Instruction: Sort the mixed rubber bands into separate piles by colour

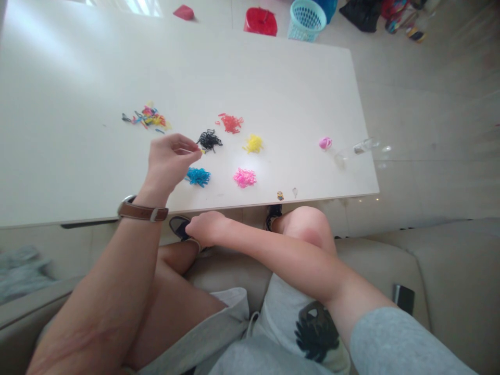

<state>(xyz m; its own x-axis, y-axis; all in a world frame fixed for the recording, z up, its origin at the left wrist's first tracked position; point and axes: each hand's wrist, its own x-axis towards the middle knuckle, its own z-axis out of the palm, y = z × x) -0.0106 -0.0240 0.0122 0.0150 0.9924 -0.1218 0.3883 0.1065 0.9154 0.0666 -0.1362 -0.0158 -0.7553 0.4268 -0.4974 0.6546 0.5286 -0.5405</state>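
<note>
White table (273, 78), tiled floor beyond. Rubber bands lie in separate one-colour heaps, apart so the colours don't mix: black heap (209, 140), red heap (231, 123), yellow heap (253, 144), blue heap (198, 176), pink heap (244, 177). The mixed heap (150, 117) lies further left. Left hand (170, 161) is raised, pinching a small band (202, 151) just beside the black heap. Right hand (207, 226) is below the table edge, fingers hidden, grip can't be told.

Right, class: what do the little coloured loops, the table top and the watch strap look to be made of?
Loops: probably rubber or silicone; thin, bright, tangled in limp piles. Table top: white, smooth, glossy, maybe laminate or lacquer; it reflects light. Watch strap: brown, matt, likely leather, with a metal buckle.
</note>
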